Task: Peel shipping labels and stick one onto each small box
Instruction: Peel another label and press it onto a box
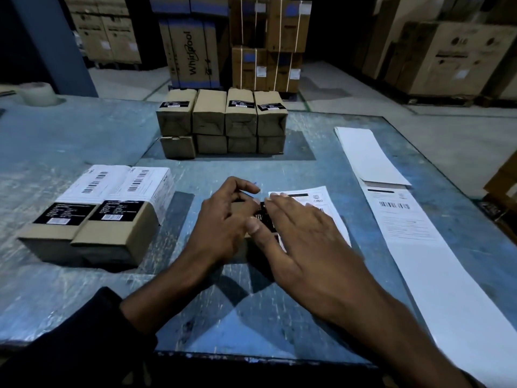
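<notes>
Behind the blue table (84, 141) stood a tall "Whirlpool" carton (193, 49), a stack of small boxes (222, 121) sat at its far edge, two labelled boxes (92, 219) lay left, a label strip (405, 219) right, while the left hand (223, 217) gripped the centre box (240, 207) and the right hand (302, 233), fingers spread, pressed its white label (310, 200) flat.

Both hands (223, 217) (302, 233) on small box (237, 207), white label (316, 200)

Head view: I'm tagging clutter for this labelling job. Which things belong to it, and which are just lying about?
Job:
small box gripped by left hand
shipping label under right hand
label strip
two labelled boxes
stacked boxes

Lying about:
tape roll
large cartons
</notes>
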`<state>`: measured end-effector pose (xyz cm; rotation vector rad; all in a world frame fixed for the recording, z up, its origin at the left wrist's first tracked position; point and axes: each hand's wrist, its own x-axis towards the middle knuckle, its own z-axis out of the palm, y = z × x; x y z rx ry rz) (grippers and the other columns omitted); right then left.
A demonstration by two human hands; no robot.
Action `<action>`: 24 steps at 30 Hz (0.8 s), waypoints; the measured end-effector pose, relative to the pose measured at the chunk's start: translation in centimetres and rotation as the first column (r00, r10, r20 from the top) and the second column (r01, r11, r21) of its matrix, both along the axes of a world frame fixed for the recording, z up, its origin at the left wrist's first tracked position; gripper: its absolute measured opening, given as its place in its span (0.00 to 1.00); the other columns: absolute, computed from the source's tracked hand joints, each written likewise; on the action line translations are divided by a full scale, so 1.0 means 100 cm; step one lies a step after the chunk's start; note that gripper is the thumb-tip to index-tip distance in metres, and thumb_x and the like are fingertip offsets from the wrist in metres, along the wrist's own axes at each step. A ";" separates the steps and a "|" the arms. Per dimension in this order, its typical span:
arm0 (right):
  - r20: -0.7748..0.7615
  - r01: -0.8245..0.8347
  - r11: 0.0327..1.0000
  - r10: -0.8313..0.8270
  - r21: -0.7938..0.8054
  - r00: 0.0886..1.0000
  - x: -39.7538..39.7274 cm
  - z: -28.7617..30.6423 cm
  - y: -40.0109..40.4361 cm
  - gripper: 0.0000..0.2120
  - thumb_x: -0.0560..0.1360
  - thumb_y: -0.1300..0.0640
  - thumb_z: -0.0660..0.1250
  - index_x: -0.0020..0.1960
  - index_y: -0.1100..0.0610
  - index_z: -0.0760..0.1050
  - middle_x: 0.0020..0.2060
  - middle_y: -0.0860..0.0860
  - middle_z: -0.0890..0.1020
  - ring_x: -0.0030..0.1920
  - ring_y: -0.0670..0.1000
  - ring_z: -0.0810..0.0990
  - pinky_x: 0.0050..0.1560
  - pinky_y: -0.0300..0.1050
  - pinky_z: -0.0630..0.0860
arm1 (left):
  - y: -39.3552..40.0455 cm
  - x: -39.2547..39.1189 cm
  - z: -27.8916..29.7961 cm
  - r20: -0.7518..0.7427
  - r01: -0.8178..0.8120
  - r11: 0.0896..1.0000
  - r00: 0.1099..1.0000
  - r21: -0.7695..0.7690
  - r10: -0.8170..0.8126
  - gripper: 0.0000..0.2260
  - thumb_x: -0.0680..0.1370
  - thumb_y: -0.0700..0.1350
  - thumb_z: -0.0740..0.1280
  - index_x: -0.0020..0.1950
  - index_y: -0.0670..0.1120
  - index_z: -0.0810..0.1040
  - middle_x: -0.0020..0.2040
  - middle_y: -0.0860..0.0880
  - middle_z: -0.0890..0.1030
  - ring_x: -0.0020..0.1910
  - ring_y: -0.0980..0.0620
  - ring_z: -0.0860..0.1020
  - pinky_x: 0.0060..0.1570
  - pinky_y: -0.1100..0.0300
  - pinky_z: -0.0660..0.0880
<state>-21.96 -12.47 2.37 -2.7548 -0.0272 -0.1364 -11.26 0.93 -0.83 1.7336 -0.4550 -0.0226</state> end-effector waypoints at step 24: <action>-0.090 0.040 0.997 -0.047 -0.071 0.995 -0.003 -0.003 -0.006 0.43 0.78 0.25 0.31 0.87 0.46 0.38 0.85 0.40 0.40 0.82 0.37 0.34 0.84 0.48 0.34 | -0.001 0.001 0.001 -0.102 -0.019 0.997 0.995 -0.078 0.011 0.07 0.83 0.39 0.63 0.55 0.48 0.80 0.46 0.47 0.86 0.46 0.44 0.85 0.46 0.48 0.79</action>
